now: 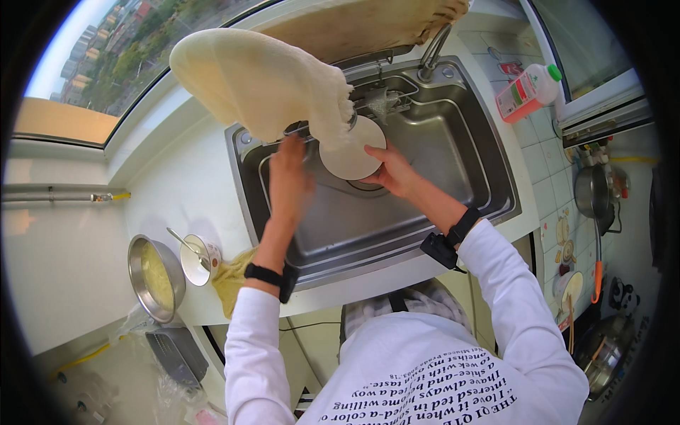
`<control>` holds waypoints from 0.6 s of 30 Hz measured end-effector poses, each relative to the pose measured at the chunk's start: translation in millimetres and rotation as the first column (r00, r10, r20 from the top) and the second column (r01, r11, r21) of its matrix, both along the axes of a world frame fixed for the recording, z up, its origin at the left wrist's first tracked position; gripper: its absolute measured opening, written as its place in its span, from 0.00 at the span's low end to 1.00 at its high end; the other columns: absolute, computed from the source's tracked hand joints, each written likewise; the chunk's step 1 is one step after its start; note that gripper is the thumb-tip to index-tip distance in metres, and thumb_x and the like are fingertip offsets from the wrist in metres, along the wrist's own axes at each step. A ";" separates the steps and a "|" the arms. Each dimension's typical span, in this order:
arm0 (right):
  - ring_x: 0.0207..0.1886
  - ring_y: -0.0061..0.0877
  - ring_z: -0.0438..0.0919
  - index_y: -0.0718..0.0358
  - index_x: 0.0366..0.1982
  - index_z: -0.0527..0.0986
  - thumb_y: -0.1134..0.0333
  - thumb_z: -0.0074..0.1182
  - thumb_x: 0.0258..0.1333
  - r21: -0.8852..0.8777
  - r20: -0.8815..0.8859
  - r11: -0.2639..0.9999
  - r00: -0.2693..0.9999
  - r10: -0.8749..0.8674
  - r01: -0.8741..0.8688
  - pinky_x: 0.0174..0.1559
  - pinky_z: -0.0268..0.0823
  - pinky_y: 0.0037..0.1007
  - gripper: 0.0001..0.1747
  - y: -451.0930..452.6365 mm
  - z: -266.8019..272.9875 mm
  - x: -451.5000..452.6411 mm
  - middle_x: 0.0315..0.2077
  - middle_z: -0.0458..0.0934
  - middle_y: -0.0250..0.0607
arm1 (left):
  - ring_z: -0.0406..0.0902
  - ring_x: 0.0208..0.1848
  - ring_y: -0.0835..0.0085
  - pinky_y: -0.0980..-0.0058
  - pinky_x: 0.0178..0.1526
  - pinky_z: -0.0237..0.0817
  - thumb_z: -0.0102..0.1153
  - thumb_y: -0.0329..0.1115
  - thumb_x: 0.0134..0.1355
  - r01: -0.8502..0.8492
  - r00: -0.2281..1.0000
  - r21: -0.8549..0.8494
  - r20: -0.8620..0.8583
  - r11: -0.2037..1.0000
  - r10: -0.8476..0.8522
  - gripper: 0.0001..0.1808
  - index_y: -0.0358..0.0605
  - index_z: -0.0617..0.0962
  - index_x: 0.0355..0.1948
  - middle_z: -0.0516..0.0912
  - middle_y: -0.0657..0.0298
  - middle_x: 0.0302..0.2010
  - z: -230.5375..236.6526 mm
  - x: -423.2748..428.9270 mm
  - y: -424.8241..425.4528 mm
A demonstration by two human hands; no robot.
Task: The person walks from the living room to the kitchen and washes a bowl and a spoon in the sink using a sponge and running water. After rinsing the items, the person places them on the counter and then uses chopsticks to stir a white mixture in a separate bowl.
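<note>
My right hand (394,169) grips a round white dish (350,159) by its right rim, thumb on top, above the stainless steel sink (361,228). My left hand (290,178), blurred, is over the left side of the sink, apart from the dish. Its fingers are just below a large cream cloth (255,79), beside a dark object (297,127) partly hidden by that cloth. The finger pose is too blurred to read. The cloth overlaps the dish's upper edge in view; whether they touch cannot be told.
A tap (434,50) stands at the sink's back right, near a wire rack (398,98). Left are a steel bowl (178,281), a cup with a spoon (197,263) and a yellow cloth (234,276). A pink-liquid bottle (526,95) and saucepan (589,191) are right.
</note>
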State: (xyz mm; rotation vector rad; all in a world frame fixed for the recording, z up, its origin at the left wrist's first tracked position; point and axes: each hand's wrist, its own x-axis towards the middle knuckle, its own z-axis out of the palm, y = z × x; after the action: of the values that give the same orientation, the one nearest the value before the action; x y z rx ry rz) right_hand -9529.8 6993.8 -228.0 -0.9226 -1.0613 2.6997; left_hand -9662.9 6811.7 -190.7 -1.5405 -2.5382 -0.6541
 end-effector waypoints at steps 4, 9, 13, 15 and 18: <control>0.54 0.33 0.70 0.53 0.60 0.56 0.57 0.52 0.57 0.091 0.031 0.996 0.999 0.011 -0.013 0.46 0.70 0.41 0.32 -4.7 -2.0 -10.3 0.53 0.66 0.40 | 0.59 0.66 0.58 0.55 0.67 0.45 0.60 0.37 0.48 0.289 0.947 -0.187 0.197 0.939 -0.252 0.38 0.40 0.64 0.61 0.63 0.52 0.64 -3.9 49.7 7.1; 0.51 0.28 0.71 0.53 0.59 0.57 0.58 0.50 0.56 0.191 0.115 0.981 0.993 0.021 -0.043 0.42 0.70 0.33 0.30 -16.3 -0.5 -19.2 0.50 0.69 0.39 | 0.56 0.68 0.59 0.55 0.69 0.41 0.61 0.41 0.49 0.176 0.973 -0.332 0.203 0.927 -0.113 0.41 0.44 0.62 0.64 0.62 0.55 0.65 -20.6 59.6 24.6; 0.50 0.28 0.72 0.53 0.59 0.58 0.60 0.50 0.54 0.208 0.102 0.978 0.995 0.008 -0.029 0.42 0.70 0.32 0.31 -9.7 4.3 -19.8 0.48 0.70 0.38 | 0.58 0.67 0.61 0.53 0.69 0.41 0.61 0.37 0.48 0.281 0.892 -0.089 0.391 0.955 -0.226 0.39 0.45 0.63 0.63 0.63 0.55 0.64 -25.7 59.2 29.8; 0.49 0.27 0.72 0.54 0.59 0.58 0.60 0.50 0.53 0.225 0.086 0.973 0.996 0.024 -0.043 0.42 0.70 0.32 0.31 -3.5 8.2 -17.0 0.48 0.71 0.38 | 0.58 0.67 0.61 0.53 0.69 0.41 0.60 0.35 0.47 0.417 0.785 0.042 0.487 0.908 -0.383 0.38 0.45 0.65 0.62 0.64 0.55 0.64 -27.5 55.5 25.8; 0.47 0.28 0.72 0.54 0.58 0.59 0.60 0.50 0.53 0.262 0.167 0.960 0.985 0.052 -0.095 0.42 0.69 0.32 0.30 -0.6 13.9 -13.6 0.47 0.70 0.38 | 0.59 0.66 0.61 0.52 0.69 0.42 0.60 0.34 0.46 0.432 0.899 -0.343 0.240 0.834 -0.367 0.38 0.45 0.65 0.62 0.64 0.54 0.64 -30.9 40.6 17.7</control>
State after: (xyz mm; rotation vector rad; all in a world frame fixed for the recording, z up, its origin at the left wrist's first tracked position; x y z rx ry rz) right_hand -9543.5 6993.1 -214.2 -1.0790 -1.4787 2.4823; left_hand -9622.3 6829.4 -221.6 -2.2891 -2.5930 -0.3257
